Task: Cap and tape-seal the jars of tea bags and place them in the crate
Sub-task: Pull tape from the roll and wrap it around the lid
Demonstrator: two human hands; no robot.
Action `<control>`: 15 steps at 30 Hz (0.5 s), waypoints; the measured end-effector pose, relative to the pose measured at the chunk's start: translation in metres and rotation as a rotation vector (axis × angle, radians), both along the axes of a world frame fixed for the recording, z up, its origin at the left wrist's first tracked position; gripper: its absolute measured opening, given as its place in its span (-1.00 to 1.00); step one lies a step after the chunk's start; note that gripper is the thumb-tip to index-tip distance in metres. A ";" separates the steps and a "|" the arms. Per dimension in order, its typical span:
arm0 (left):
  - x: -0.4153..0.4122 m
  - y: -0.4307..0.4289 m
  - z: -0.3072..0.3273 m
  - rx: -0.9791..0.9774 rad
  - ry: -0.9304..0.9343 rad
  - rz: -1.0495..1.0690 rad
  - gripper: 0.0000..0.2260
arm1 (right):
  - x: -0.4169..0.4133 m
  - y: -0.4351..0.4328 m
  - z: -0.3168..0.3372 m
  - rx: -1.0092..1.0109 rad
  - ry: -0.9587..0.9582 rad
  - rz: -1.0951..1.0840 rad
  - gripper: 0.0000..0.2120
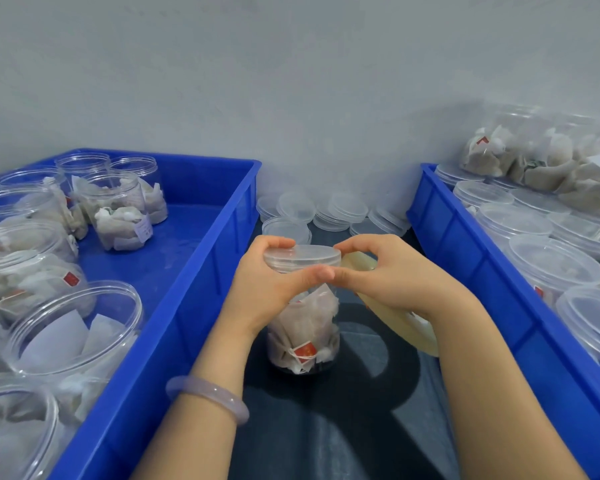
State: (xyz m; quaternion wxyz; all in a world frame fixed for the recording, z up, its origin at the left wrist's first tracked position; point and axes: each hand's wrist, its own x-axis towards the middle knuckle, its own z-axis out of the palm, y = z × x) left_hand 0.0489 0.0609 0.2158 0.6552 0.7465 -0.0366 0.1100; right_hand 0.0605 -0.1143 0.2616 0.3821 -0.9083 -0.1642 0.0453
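Lid (302, 254) possibly seating crooked: left hand (267, 285) gripping its rim, right hand (385, 275) pinching opposite edge; uneven pressing risking tipping jar (303, 327); tape roll (395, 320) beneath right hand possibly snagging.

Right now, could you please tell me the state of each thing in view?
Jar: upright, filled, lid on.
Lid: gripped by left hand and right hand.
Tape roll: beneath right hand.
Left crate's jars: uncapped.
Right crate's near jars: capped.
Loose lids: stacked behind.
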 end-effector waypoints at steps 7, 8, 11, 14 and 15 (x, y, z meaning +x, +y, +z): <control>-0.006 -0.001 0.003 0.032 -0.036 -0.125 -0.55 | -0.006 -0.015 0.003 0.062 0.168 0.156 -0.60; -0.006 0.000 0.004 0.055 -0.050 -0.134 -0.55 | -0.006 -0.015 0.002 0.063 0.165 0.145 -0.54; -0.008 0.001 0.019 0.213 -0.037 -0.170 -0.61 | -0.006 -0.012 0.004 -0.002 0.117 0.071 -0.41; -0.008 0.004 0.046 0.533 0.093 -0.197 -0.67 | -0.010 -0.009 0.008 -0.082 0.070 0.071 -0.44; -0.007 0.003 0.055 0.652 0.135 -0.213 -0.64 | -0.011 -0.008 0.009 -0.105 0.063 0.074 -0.44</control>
